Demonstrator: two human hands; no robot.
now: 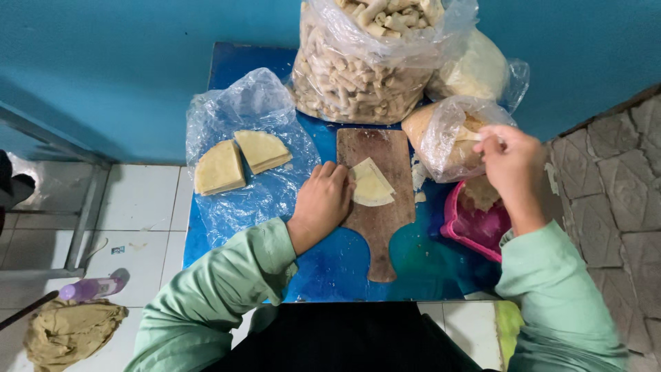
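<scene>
Two wrapper stacks (239,162) on plastic; left hand (320,203) flat on one wrapper (372,184); right hand (513,165) pinching filling bag (447,138).

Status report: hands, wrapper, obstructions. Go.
Left hand flat, pinning wrapper on board. Right hand pinching filling at bag. Nothing in the way.

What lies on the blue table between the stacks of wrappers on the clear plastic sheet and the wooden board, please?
The person's left hand lies there, fingertips touching the wrapper piece on the wooden board, as the head view shows.
</scene>
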